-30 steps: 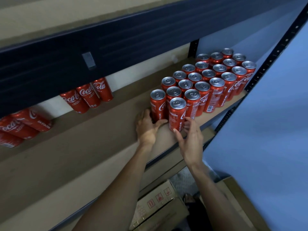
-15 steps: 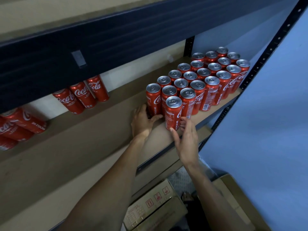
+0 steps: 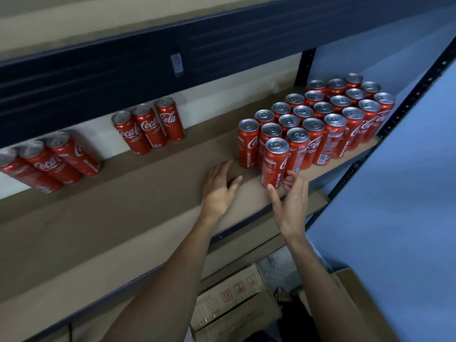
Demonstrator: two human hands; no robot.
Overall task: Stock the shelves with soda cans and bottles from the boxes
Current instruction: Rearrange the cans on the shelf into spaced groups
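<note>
Wide bare shelf (image 3: 128, 218) through the middle, open right from the front edge. Can block (image 3: 320, 124) fills the right end, front can (image 3: 275, 164) nearest the edge. Three cans (image 3: 149, 127) stand at the back wall, left cans (image 3: 47, 164) likewise, beam (image 3: 222, 45) low overhead.

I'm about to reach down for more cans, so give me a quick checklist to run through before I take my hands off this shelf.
1. Front can upright on the shelf board: ok.
2. Left hand holding nothing: ok, it rests open on the board.
3. Right hand clear of the front can: cannot tell; its thumb and fingers sit at the can's base.
4. Bare board to the left of the can block for more cans: ok.
5. Cans inside the cardboard box below: cannot tell; its inside is hidden.
</note>
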